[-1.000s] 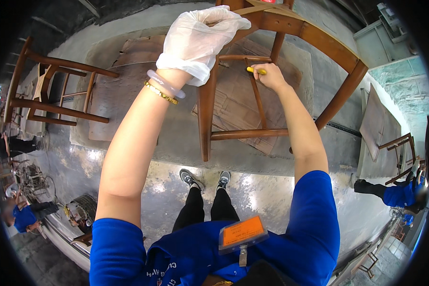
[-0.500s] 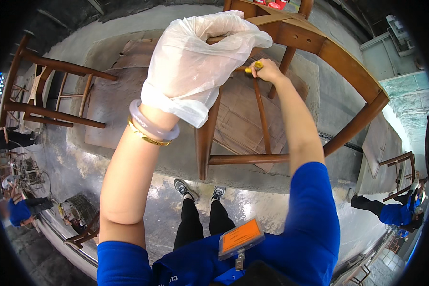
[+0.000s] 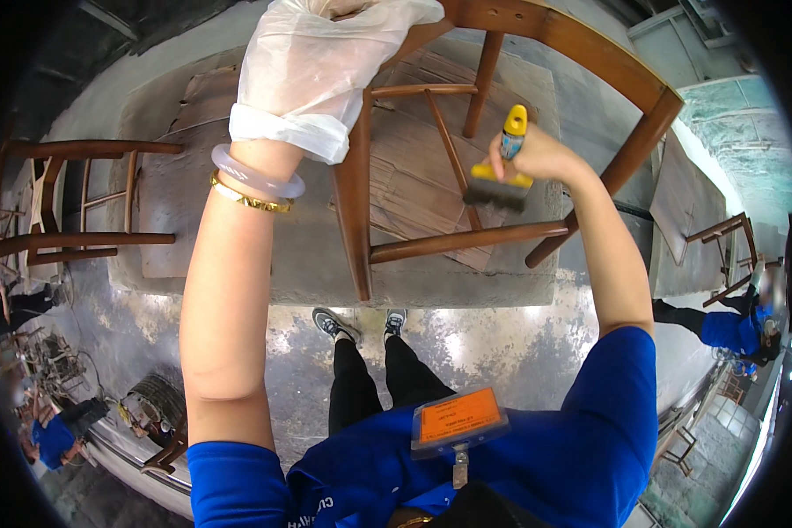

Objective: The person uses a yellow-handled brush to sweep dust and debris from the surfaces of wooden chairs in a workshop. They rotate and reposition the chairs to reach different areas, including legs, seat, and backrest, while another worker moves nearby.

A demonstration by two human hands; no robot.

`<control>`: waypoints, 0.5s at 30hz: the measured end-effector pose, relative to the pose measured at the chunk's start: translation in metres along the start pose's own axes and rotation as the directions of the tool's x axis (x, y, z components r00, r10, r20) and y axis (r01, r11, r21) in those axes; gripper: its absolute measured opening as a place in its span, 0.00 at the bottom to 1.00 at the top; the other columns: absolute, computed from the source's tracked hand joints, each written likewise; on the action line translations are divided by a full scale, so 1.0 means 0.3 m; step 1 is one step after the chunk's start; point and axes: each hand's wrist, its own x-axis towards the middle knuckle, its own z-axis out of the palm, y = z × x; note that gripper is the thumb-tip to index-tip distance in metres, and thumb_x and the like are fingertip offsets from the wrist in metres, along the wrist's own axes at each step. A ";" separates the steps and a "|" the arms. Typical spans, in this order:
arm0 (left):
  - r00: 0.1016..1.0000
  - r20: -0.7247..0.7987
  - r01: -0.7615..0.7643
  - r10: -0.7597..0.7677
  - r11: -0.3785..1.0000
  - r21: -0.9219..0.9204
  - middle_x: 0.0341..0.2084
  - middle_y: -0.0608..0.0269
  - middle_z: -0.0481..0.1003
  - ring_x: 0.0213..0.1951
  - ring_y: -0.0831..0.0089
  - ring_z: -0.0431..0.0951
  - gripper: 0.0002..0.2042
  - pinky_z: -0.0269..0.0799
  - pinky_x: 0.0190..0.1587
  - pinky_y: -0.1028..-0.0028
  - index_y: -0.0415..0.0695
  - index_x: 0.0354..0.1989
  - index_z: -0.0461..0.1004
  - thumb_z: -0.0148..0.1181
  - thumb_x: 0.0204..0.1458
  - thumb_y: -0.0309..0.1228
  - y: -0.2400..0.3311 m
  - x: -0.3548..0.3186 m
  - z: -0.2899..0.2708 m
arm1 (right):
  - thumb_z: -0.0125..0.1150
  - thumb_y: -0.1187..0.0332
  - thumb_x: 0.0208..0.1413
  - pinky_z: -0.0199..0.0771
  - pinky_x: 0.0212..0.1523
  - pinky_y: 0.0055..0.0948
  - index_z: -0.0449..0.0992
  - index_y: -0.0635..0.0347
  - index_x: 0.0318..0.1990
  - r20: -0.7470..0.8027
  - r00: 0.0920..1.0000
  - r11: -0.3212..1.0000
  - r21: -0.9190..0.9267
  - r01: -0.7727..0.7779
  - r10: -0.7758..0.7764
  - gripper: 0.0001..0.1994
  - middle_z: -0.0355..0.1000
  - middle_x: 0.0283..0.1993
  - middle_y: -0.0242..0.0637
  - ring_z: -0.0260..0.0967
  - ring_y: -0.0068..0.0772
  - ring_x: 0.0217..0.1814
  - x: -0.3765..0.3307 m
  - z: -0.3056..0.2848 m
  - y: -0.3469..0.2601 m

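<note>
A brown wooden chair frame point(image 3: 559, 35), without a seat panel, is tipped in front of me with its legs and rails toward me. My left hand point(image 3: 312, 70), in a loose clear plastic glove, is closed around a wooden part of it at the top edge; the glove hides most of the grip. My bare right hand point(image 3: 537, 154) is closed on a flat brush point(image 3: 506, 172) with a yellow handle and dark bristles. The brush is held within the leg frame, bristles downward, near a thin slanted rail point(image 3: 449, 141). Whether the bristles touch wood I cannot tell.
Flattened cardboard point(image 3: 414, 189) covers a low grey platform point(image 3: 308, 286) under the chair. Another wooden chair frame point(image 3: 88, 238) lies at the left. A round basket point(image 3: 154, 409) stands at lower left. People in blue work at far left and at right beside another chair point(image 3: 726, 251).
My right hand has brought the brush down and toward me, so its bristles now show. The chair and my left hand sit higher and further left in the view.
</note>
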 end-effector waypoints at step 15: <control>0.998 -0.056 0.019 -0.009 0.984 0.177 0.53 0.55 0.82 0.61 0.71 0.77 0.08 0.70 0.65 0.72 0.43 0.44 0.88 0.69 0.57 0.24 0.022 -0.179 0.123 | 0.74 0.73 0.39 0.81 0.33 0.40 0.86 0.58 0.32 0.249 0.845 0.873 -0.258 -0.413 0.473 0.09 0.80 0.31 0.39 0.80 0.39 0.31 0.007 0.037 0.240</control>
